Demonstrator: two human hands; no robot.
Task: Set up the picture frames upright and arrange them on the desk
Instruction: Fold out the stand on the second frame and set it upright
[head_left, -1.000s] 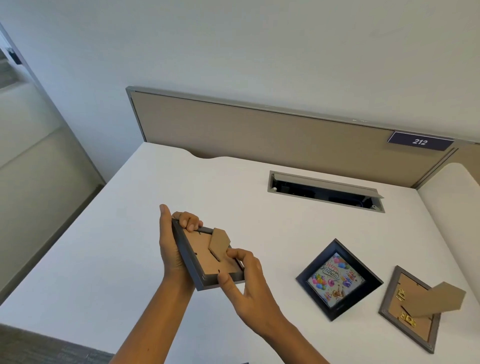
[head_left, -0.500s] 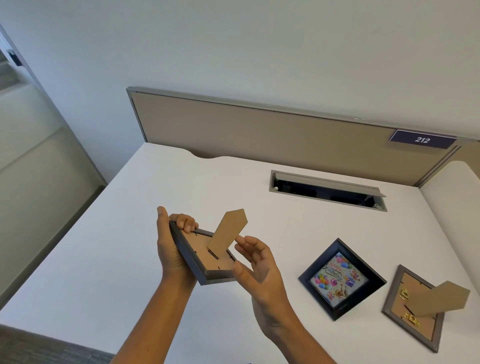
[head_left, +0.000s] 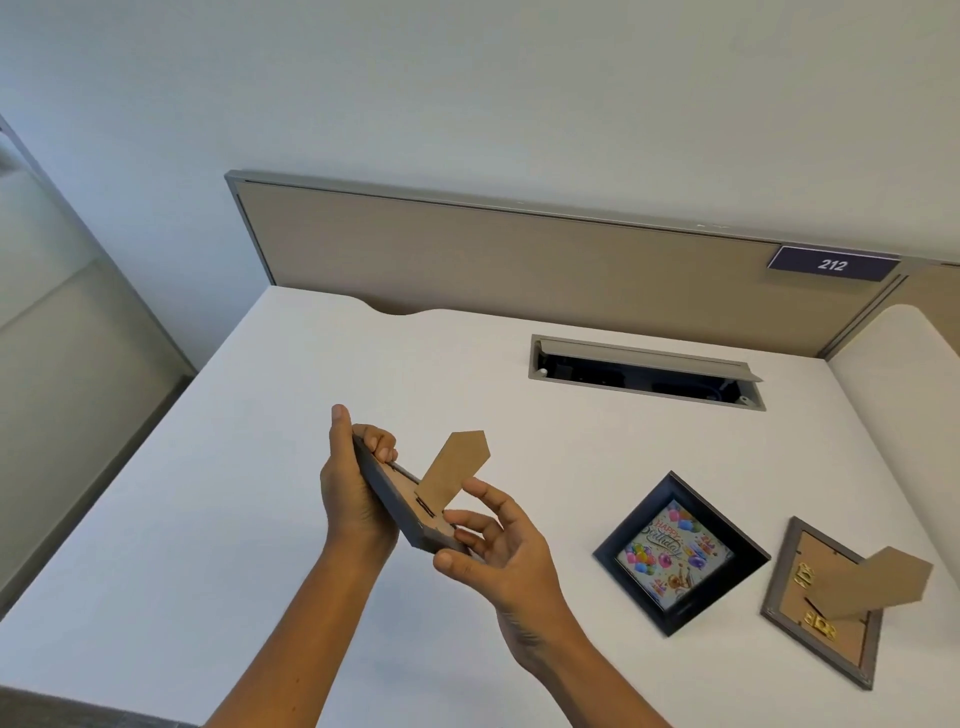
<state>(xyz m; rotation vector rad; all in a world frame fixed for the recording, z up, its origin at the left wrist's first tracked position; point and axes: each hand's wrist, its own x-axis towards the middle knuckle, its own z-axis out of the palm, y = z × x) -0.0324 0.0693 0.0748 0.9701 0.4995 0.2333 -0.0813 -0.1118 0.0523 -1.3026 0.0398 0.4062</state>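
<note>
Above the white desk (head_left: 249, 499), the left hand (head_left: 353, 499) grips a grey frame (head_left: 395, 506), fingers curled over its top edge. Its picture side is hidden; its back faces right, its long axis tilts down toward the right hand (head_left: 498, 545), whose spread fingers touch the lower corner beneath the raised cardboard stand (head_left: 452, 473).

Bright even light, soft shadows, sharp

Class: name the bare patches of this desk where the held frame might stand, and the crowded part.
Free: the white desk left of the left hand, and the strip between the beige partition and the grey cable tray. Crowded: near right, where the black birthday frame and grey face-down frame lie.
</note>
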